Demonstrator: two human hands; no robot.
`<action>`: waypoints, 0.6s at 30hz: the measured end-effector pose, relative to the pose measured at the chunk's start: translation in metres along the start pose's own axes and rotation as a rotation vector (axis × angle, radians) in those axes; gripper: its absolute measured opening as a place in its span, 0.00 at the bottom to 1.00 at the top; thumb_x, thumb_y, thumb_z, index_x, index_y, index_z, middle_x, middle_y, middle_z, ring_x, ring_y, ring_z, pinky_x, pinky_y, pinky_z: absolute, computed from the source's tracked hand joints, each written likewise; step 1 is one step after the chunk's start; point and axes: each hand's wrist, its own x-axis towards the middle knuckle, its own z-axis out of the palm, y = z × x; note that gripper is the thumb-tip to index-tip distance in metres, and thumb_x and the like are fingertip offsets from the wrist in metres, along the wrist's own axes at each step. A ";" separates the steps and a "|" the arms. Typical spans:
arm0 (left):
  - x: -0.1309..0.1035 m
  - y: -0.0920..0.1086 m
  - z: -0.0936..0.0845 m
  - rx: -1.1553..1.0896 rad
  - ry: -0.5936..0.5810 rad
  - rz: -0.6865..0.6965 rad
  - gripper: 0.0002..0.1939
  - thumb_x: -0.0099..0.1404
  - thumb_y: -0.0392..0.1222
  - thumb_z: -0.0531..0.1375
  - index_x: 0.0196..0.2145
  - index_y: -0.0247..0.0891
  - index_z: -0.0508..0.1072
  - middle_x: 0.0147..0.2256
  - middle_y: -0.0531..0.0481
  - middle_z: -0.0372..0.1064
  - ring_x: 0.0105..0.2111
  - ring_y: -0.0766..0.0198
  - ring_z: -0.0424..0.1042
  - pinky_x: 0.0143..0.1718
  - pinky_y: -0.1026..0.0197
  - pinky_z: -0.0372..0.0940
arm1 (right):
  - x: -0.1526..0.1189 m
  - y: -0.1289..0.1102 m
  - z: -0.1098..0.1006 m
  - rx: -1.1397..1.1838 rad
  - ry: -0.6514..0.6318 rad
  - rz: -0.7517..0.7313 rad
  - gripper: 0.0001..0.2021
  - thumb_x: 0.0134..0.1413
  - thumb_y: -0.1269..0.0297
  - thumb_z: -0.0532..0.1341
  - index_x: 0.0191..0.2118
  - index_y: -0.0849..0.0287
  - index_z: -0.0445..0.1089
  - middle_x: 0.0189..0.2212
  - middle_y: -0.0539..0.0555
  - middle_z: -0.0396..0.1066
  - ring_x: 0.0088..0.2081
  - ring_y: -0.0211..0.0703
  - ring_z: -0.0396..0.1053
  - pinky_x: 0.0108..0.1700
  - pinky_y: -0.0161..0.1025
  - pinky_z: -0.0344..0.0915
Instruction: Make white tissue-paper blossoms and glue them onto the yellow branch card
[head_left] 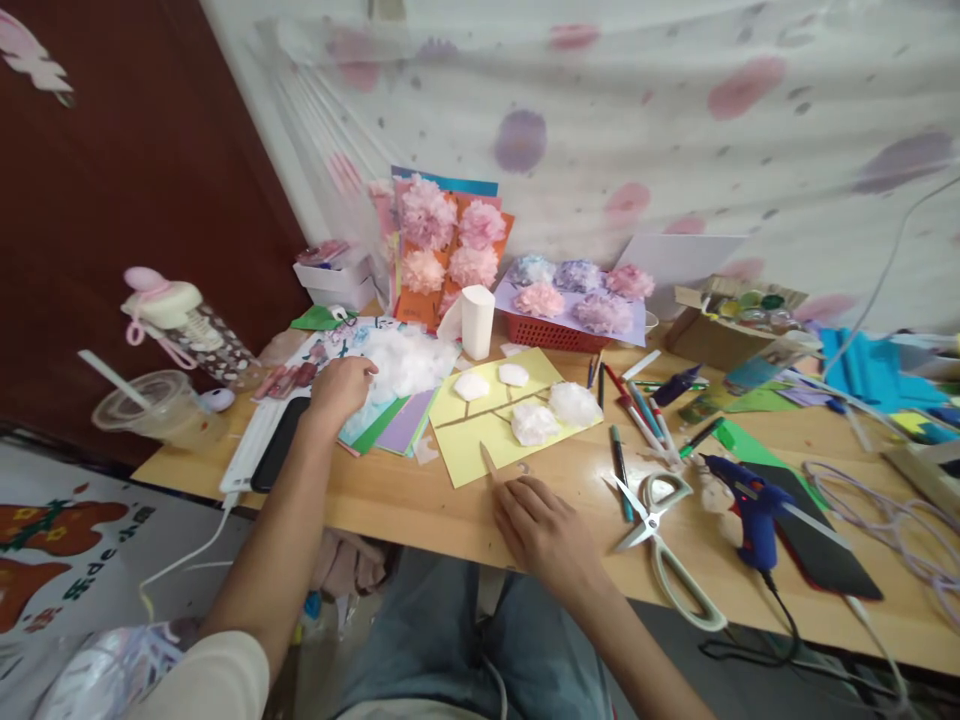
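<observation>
Right hand (pixel 538 528) at yellow card (pixel 459 458), left (pixel 341 388) apart

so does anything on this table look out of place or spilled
I see no clear spill. The scissors stand out: they lie open near the front edge of the table, blades pointing toward the right hand, which looks a little careless.

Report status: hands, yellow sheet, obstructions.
Left hand at white fluff; right hand at near edge of yellow sheet. Two white puffs on it. Open scissors lie to its right, apart.
</observation>
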 end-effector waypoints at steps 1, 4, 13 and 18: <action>0.001 0.001 0.002 0.001 -0.016 0.016 0.16 0.66 0.39 0.57 0.47 0.42 0.81 0.48 0.42 0.79 0.50 0.49 0.76 0.50 0.54 0.68 | -0.001 -0.001 -0.001 0.011 -0.019 0.013 0.10 0.66 0.68 0.58 0.49 0.59 0.73 0.40 0.61 0.77 0.46 0.53 0.75 0.43 0.47 0.76; 0.001 0.007 0.008 -0.002 -0.048 0.043 0.12 0.62 0.41 0.62 0.42 0.41 0.82 0.46 0.42 0.80 0.49 0.49 0.76 0.48 0.56 0.69 | -0.003 -0.003 -0.005 0.044 -0.063 0.052 0.11 0.66 0.62 0.59 0.49 0.60 0.73 0.43 0.63 0.76 0.48 0.56 0.73 0.46 0.50 0.75; 0.005 0.001 0.007 -0.026 -0.012 0.074 0.10 0.63 0.38 0.59 0.36 0.40 0.83 0.41 0.43 0.81 0.46 0.52 0.77 0.47 0.58 0.68 | -0.006 -0.005 -0.007 0.116 -0.049 0.131 0.10 0.66 0.63 0.58 0.48 0.61 0.72 0.44 0.62 0.75 0.48 0.54 0.71 0.47 0.49 0.73; 0.010 -0.003 0.011 -0.010 -0.074 0.073 0.13 0.60 0.43 0.63 0.40 0.40 0.83 0.44 0.41 0.81 0.47 0.47 0.77 0.47 0.57 0.67 | -0.005 -0.005 -0.009 0.137 -0.068 0.154 0.09 0.66 0.63 0.58 0.46 0.59 0.72 0.43 0.61 0.75 0.46 0.52 0.71 0.47 0.48 0.72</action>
